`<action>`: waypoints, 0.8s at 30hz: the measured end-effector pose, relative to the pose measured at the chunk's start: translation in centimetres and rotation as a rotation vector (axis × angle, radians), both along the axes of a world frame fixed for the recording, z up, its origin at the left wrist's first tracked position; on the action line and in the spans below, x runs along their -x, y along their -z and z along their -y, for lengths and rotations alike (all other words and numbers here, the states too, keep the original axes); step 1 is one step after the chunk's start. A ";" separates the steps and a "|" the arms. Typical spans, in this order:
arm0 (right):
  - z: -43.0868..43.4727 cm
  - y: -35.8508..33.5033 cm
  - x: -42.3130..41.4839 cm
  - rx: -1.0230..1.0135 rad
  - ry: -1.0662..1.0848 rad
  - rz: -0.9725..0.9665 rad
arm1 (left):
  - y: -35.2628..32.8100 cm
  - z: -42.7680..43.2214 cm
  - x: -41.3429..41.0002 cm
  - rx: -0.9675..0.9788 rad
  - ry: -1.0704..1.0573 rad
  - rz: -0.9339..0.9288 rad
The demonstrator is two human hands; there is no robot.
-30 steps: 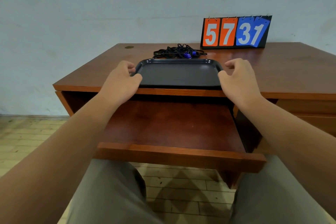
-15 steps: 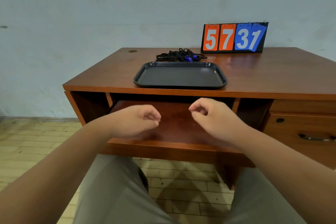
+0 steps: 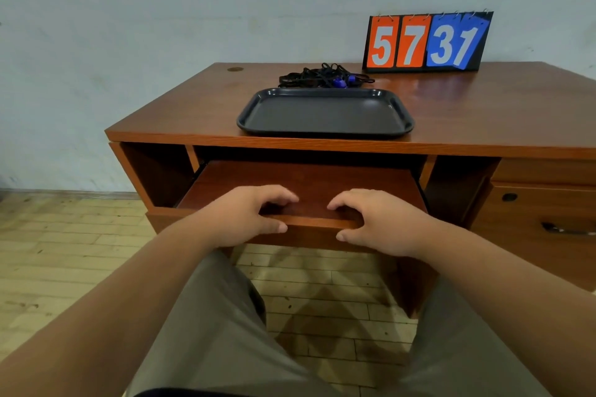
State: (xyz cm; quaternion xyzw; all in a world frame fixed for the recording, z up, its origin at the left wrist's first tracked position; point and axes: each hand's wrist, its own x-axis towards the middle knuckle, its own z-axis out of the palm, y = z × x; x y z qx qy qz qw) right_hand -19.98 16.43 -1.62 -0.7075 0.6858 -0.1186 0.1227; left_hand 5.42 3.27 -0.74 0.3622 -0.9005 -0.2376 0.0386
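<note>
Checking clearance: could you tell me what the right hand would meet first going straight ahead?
The right hand grips the pull-out shelf; beyond, under the desktop, the way looks free, depth unclear.

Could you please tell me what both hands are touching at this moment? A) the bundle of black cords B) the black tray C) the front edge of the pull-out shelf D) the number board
C: the left hand and the right hand both grip the front edge of the pull-out shelf, fingers on top and thumbs on its front face, while the black tray lies apart on the desk top.
</note>
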 end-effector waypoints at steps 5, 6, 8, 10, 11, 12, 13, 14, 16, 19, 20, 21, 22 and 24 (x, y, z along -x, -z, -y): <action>2.0 1.4 -0.1 0.154 0.008 0.001 | 2.6 0.6 0.8 0.237 -0.055 -0.258; 2.3 1.9 -0.1 0.208 0.018 -0.010 | 3.2 0.8 0.8 0.284 -0.069 -0.298; 2.5 2.9 0.1 0.349 0.056 -0.089 | 4.1 0.9 0.8 0.365 -0.078 -0.335; 2.7 3.7 0.3 0.496 0.064 -0.217 | 4.6 1.1 0.7 0.432 -0.059 -0.314; 2.7 4.1 0.3 0.544 0.058 -0.260 | 4.6 1.1 0.7 0.453 -0.046 -0.292; 2.9 4.4 0.5 0.570 0.051 -0.286 | 4.6 1.1 0.8 0.462 -0.036 -0.269; 3.1 4.7 0.6 0.583 0.048 -0.306 | 4.5 1.1 0.8 0.459 -0.031 -0.248; 3.3 4.8 0.6 0.584 0.051 -0.323 | 4.3 1.2 0.8 0.451 -0.030 -0.225; 3.8 5.0 0.6 0.585 0.069 -0.345 | 4.0 1.5 1.0 0.441 -0.027 -0.172; 4.1 4.8 0.1 0.561 0.131 -0.354 | 3.7 1.9 1.3 0.422 -0.025 -0.119; 4.2 4.9 -0.1 0.548 0.149 -0.359 | 3.6 2.1 1.4 0.413 -0.034 -0.118; 4.1 5.0 -0.3 0.542 0.162 -0.356 | 3.6 2.3 1.6 0.402 -0.041 -0.120; 4.1 5.1 -0.3 0.538 0.172 -0.345 | 3.5 2.4 1.7 0.393 -0.044 -0.122; 3.9 5.3 -0.2 0.514 0.188 -0.318 | 3.6 2.9 1.9 0.369 -0.044 -0.113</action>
